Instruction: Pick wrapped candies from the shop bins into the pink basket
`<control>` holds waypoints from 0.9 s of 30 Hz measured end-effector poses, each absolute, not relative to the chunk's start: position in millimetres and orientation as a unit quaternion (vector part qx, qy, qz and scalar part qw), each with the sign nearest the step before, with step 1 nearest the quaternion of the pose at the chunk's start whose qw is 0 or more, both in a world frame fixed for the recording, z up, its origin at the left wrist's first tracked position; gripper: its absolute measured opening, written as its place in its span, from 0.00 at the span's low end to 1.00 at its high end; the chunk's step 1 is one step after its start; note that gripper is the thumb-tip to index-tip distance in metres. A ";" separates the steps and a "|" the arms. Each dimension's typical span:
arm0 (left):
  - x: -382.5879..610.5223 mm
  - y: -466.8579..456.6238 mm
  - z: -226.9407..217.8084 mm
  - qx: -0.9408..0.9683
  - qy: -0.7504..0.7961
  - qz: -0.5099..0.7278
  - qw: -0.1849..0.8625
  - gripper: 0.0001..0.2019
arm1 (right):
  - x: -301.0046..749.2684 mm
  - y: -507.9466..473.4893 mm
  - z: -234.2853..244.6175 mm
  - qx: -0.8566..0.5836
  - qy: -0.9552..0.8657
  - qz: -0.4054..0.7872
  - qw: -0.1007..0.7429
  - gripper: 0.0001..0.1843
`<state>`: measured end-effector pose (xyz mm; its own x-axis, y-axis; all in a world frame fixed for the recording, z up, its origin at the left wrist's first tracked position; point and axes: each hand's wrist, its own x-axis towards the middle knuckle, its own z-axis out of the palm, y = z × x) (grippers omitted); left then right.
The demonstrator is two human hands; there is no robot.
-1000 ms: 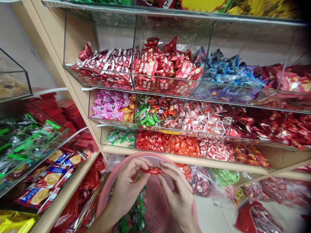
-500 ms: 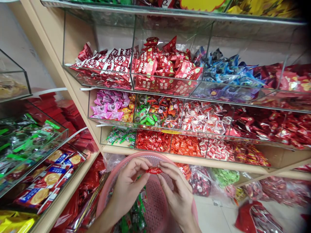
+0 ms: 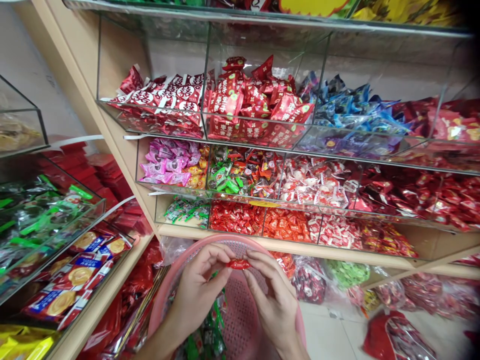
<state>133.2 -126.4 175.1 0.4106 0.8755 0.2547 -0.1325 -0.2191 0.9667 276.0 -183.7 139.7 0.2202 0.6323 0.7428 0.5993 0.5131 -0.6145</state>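
Observation:
A small red wrapped candy (image 3: pixel 239 264) is stretched between my two hands. My left hand (image 3: pixel 204 277) pinches its left end, and my right hand (image 3: pixel 267 285) pinches the right end. Both hands are over a pink plastic basket (image 3: pixel 240 320) with holes in its wall. Green-wrapped candies (image 3: pixel 210 332) lie inside the basket on the left, partly covered by my left forearm. Behind the basket, the lowest shelf row holds red candies (image 3: pixel 237 218) and orange-red candies (image 3: pixel 287 225) in clear compartments.
Shelves rise ahead with clear bins of red packets (image 3: pixel 257 102), blue packets (image 3: pixel 356 107) and pink candies (image 3: pixel 167 164). A side shelf (image 3: pixel 108 285) at left carries biscuit packs (image 3: pixel 75 275). Filled bags (image 3: pixel 309 280) sit on the floor under the shelf, with a red bag (image 3: pixel 395 335) at lower right.

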 end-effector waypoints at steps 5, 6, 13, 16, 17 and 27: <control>133.6 -125.3 174.4 0.631 0.292 0.461 0.551 0.05 | 275.7 -184.2 140.3 -0.492 -0.625 0.014 0.606 0.18; 133.6 -125.3 174.1 0.631 0.292 0.462 0.551 0.05 | 275.8 -184.3 139.9 -0.492 -0.625 0.015 0.606 0.19; 133.1 -125.4 170.9 0.628 0.292 0.460 0.556 0.05 | 276.4 -184.4 136.5 -0.493 -0.625 0.019 0.605 0.19; 133.1 -124.6 170.1 0.629 0.290 0.459 0.556 0.05 | 276.5 -184.2 136.1 -0.495 -0.625 0.020 0.604 0.19; 133.2 -124.4 170.0 0.629 0.289 0.459 0.556 0.05 | 276.5 -184.2 136.0 -0.496 -0.625 0.021 0.603 0.19; 132.2 -124.5 168.9 0.633 0.295 0.455 0.553 0.05 | 275.6 -184.1 136.1 -0.494 -0.624 0.020 0.605 0.19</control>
<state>132.2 -124.5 168.9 0.4127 0.8758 0.2504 -0.1293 -0.2158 0.9678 275.6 -184.1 136.1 0.2195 0.6405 0.7359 0.5924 0.5118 -0.6222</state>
